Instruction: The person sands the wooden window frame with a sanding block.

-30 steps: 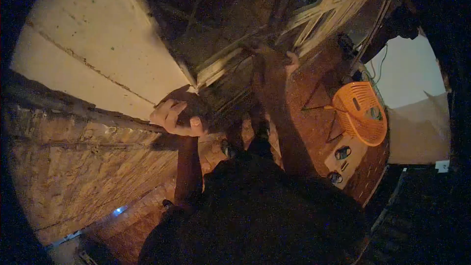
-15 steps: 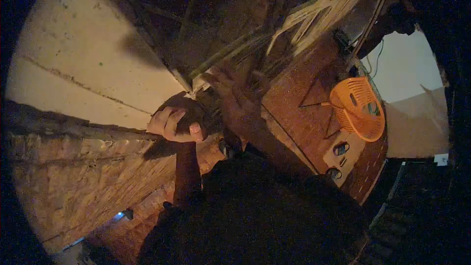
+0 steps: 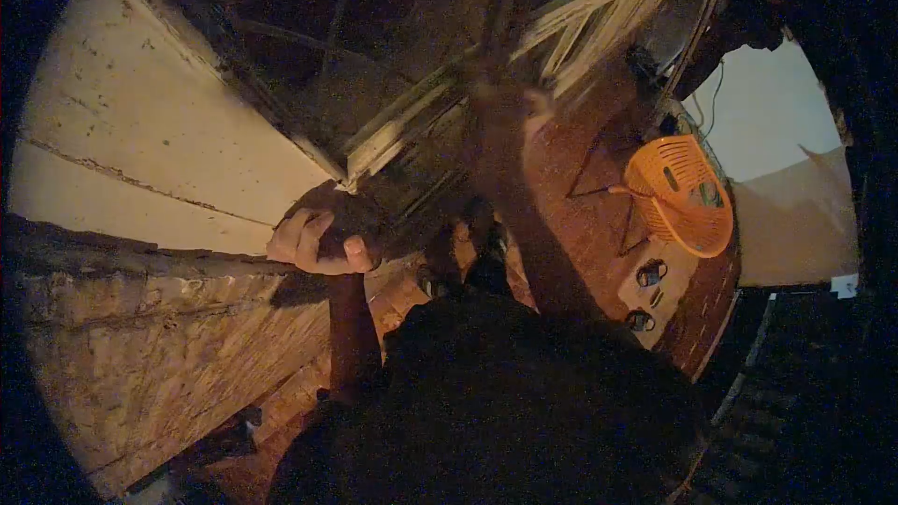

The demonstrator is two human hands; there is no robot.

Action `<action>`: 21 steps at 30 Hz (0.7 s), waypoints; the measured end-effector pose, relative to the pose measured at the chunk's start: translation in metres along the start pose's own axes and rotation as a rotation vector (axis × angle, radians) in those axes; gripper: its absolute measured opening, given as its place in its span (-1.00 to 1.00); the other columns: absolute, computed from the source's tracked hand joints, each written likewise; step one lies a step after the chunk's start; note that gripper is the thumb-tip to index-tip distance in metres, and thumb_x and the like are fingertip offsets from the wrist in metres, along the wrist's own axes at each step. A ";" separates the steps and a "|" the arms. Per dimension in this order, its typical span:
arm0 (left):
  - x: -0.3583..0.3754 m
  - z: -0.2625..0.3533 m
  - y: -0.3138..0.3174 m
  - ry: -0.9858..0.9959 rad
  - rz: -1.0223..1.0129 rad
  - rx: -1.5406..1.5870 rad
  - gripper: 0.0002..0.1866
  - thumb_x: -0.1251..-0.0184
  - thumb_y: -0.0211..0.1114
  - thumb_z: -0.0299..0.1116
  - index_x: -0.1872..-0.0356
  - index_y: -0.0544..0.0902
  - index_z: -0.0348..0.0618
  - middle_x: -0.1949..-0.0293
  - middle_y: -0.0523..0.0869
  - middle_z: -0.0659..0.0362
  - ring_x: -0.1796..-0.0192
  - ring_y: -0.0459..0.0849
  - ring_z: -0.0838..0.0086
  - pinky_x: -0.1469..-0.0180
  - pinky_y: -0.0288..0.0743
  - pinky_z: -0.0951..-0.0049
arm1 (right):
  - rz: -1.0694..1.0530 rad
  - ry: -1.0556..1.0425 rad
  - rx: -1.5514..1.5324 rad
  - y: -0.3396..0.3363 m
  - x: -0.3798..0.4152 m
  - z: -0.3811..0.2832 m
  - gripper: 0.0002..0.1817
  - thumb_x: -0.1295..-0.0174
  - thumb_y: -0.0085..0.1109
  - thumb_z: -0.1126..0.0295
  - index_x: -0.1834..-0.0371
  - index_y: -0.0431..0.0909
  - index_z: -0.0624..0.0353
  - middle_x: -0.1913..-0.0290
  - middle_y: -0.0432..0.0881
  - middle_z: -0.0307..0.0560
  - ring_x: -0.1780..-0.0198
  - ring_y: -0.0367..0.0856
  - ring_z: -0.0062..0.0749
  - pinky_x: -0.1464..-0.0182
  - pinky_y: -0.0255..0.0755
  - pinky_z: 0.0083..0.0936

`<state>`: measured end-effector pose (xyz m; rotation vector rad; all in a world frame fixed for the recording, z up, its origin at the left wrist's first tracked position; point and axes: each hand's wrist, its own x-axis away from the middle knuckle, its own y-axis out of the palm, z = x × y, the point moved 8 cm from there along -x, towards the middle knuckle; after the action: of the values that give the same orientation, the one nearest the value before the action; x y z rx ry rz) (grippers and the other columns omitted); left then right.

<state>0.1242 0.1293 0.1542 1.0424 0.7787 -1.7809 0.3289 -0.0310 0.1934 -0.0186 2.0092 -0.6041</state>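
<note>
Beside pale panel [image 3: 164, 122], curled left grip [image 3: 324, 241]

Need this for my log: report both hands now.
Left hand: curled; whether it holds anything cannot be told.
Right hand: too blurred to tell.

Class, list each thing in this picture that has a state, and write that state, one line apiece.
Left hand: fingers curled, contents too dark to tell.
Right hand: blurred, grip unclear.
Pale panel: speckled, crossed by a dark line.
Wooden slats: crossing one another.
Orange chair: upright, nobody on it.
Loose footwear: unworn, two pieces lying apart.
</note>
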 end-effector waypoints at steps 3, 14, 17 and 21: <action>-0.001 -0.002 0.003 0.000 -0.001 0.001 -0.53 -0.27 0.22 -0.02 0.10 0.44 -0.27 0.19 0.49 0.08 0.17 0.46 0.34 0.03 0.38 0.32 | -0.154 -0.180 0.029 0.014 0.032 -0.045 -0.64 -0.32 0.07 0.24 -0.11 0.45 0.16 -0.01 0.56 -0.01 -0.03 0.49 -0.22 -0.15 0.32 -0.19; 0.003 -0.001 0.005 0.001 0.000 -0.015 -0.53 -0.26 0.23 -0.02 0.11 0.43 -0.26 0.19 0.48 0.09 0.19 0.47 0.34 0.03 0.39 0.32 | -0.082 -0.215 0.031 0.016 0.034 -0.012 -0.65 -0.32 0.09 0.22 -0.07 0.47 0.17 0.03 0.58 -0.04 0.02 0.53 -0.21 -0.13 0.36 -0.25; 0.000 0.001 0.003 0.004 0.002 -0.029 -0.53 -0.26 0.24 -0.02 0.11 0.43 -0.25 0.19 0.48 0.09 0.19 0.47 0.34 0.03 0.39 0.32 | 0.043 -0.065 0.004 0.005 0.011 0.025 -0.66 -0.32 0.10 0.21 -0.06 0.48 0.18 0.04 0.58 -0.05 0.04 0.54 -0.21 -0.12 0.38 -0.26; -0.001 -0.001 0.005 0.004 0.004 -0.034 -0.53 -0.25 0.25 -0.02 0.11 0.43 -0.25 0.19 0.48 0.09 0.20 0.47 0.34 0.04 0.40 0.32 | -0.049 -0.206 0.019 0.027 0.044 -0.024 -0.66 -0.32 0.10 0.21 -0.04 0.49 0.18 0.05 0.59 -0.06 0.06 0.55 -0.21 -0.12 0.39 -0.28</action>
<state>0.1290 0.1282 0.1543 1.0246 0.8058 -1.7566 0.2931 -0.0088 0.1546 -0.1147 1.8081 -0.6270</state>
